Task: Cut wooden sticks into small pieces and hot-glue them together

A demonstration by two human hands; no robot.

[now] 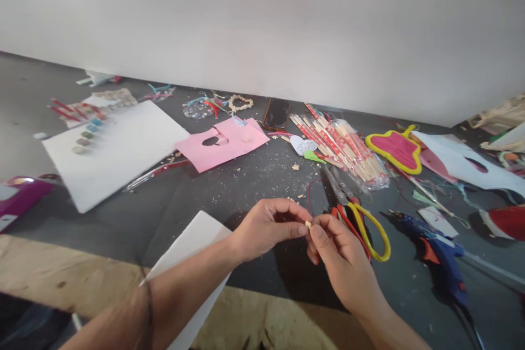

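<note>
While the left hand (266, 231) and right hand (342, 260) are gripping 1 small pale piece (308, 225) between their meeting fingertips, a light, steady pinch is probably serving best. The piece is looking too tiny to reveal its direction or long axis; yellow-handled scissors (353, 211) are lying just beyond the right hand.

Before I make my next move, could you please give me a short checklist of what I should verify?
1. Small pale piece held at the fingertips of both the left hand and right hand: ok.
2. Hole through that piece: cannot tell, too small.
3. Table free of crumbs: not ok, pale bits are scattered beyond the hands.
4. Yellow-handled scissors well away from the right hand: not ok, they lie close beside it.
5. Glue gun apart from both hands: ok.
6. Glue gun cool: cannot tell.
</note>
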